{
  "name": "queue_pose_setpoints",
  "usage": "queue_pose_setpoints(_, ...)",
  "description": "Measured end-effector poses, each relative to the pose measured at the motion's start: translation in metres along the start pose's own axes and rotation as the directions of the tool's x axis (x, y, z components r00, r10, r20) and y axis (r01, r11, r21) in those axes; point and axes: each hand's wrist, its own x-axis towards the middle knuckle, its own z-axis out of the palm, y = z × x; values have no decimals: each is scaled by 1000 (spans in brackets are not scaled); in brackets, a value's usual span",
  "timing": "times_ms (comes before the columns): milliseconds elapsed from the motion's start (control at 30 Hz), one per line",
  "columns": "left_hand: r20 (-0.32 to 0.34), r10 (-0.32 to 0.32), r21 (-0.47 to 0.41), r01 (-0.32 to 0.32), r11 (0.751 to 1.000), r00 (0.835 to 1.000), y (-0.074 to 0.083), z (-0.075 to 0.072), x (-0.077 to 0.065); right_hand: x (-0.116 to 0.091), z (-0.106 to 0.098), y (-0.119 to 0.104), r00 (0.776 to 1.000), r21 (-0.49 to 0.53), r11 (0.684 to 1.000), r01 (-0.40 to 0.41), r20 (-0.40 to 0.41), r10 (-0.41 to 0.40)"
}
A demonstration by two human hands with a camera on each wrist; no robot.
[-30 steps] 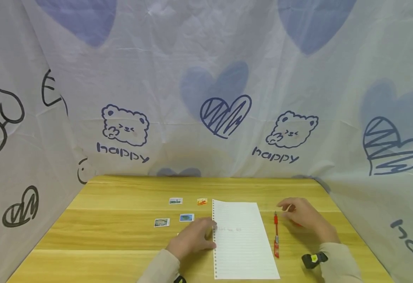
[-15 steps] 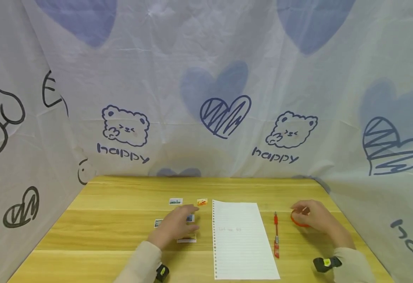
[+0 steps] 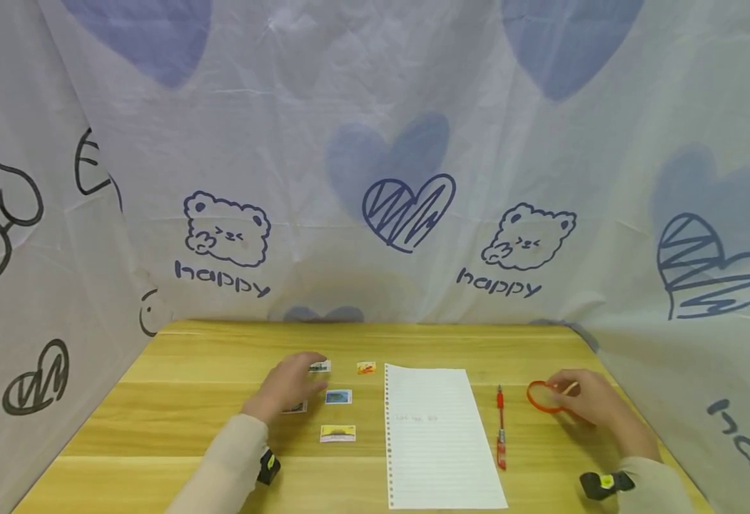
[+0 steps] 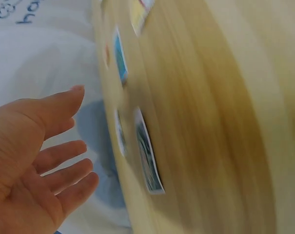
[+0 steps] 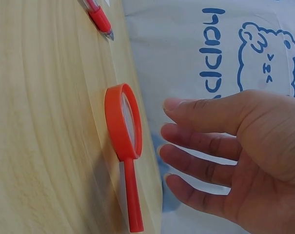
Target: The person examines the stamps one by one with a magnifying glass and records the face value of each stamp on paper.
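Observation:
My left hand (image 3: 287,387) hovers over the postage stamps at the table's left, holding nothing, its fingers loosely extended. Beneath or beside it lie a dark stamp (image 3: 296,408) and a greenish stamp (image 3: 321,367), both partly hidden in the head view. Close by are a blue stamp (image 3: 339,397), a yellow stamp (image 3: 338,433) and a small orange-and-yellow stamp (image 3: 366,368). Above a red magnifying glass (image 5: 131,190) is my right hand (image 3: 585,394), with nothing in its fingers. The right wrist view shows a gap between that hand and the magnifying glass, which lies on the table.
A lined sheet of paper (image 3: 442,464) with punched holes and faint writing lies mid-table. Right of it is a red pen (image 3: 501,428). A white printed cloth (image 3: 323,143) hangs behind the wooden table (image 3: 175,400) and at both sides.
My left hand has moved left from the paper's edge across the stamps, uncovering the blue and yellow ones. My right hand has shifted right, away from the pen, revealing the magnifying glass's ring.

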Motion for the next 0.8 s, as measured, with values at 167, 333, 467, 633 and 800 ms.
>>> queue_pose_setpoints(167,1,-10,4,10,1000,1000,-11,-3,8,-3,-2,2,1000,10,1000,-9,1,9)
queue_pose_setpoints(333,8,-34,9,34,999,999,-25,-5,15,-4,-2,2,999,34,998,-54,8,53)
queue_pose_setpoints(467,13,-43,15,43,999,999,-37,-6,17,-4,-2,3,997,48,996,-71,11,70)
queue_pose_setpoints(633,24,-44,-7,45,999,999,-47,-5,20,-6,-1,6,996,50,995,-92,8,92)
queue_pose_setpoints(800,44,-45,-56,47,997,998,-52,-3,22,-9,-4,9,988,40,988,-151,15,151)
